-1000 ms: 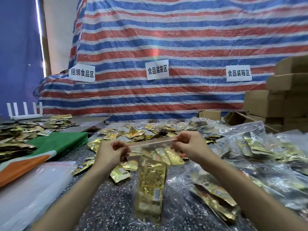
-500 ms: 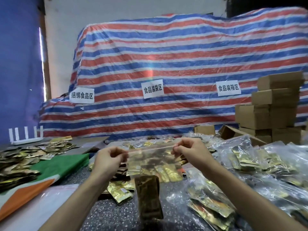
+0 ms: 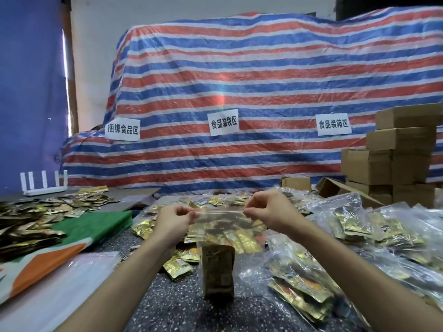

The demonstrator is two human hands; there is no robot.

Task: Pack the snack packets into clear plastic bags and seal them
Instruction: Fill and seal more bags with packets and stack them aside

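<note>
In the head view, the left hand (image 3: 173, 220) and the right hand (image 3: 266, 209) are holding a clear plastic bag (image 3: 221, 226) up over the middle of the speckled table (image 3: 182, 307). Each hand is pinching one end of the bag's top strip between thumb and curled fingers, and the strip is stretching straight between them. The bag is hanging down toward the near edge, with a bundle of snack packets (image 3: 218, 271) standing upright in its lower part. Whether its bottom is touching the table cannot be told, nor whether the strip is closed. Loose gold packets (image 3: 177, 268) are lying on the table under and behind the bag, just left of the bundle. To the right, filled bags (image 3: 354, 226) are piling up, some reaching the near right corner. At the near left, a stack of empty clear bags (image 3: 60, 281) is lying beside a green, white and orange cloth (image 3: 96, 224), and farther left a heap of dark and gold packets (image 3: 26, 226) is spreading toward a white router (image 3: 43, 188). Cardboard boxes (image 3: 395, 161) are standing stacked at the far right. A red, white and blue striped tarpaulin (image 3: 251, 87) is filling the background, carrying three paper signs (image 3: 223, 122).
</note>
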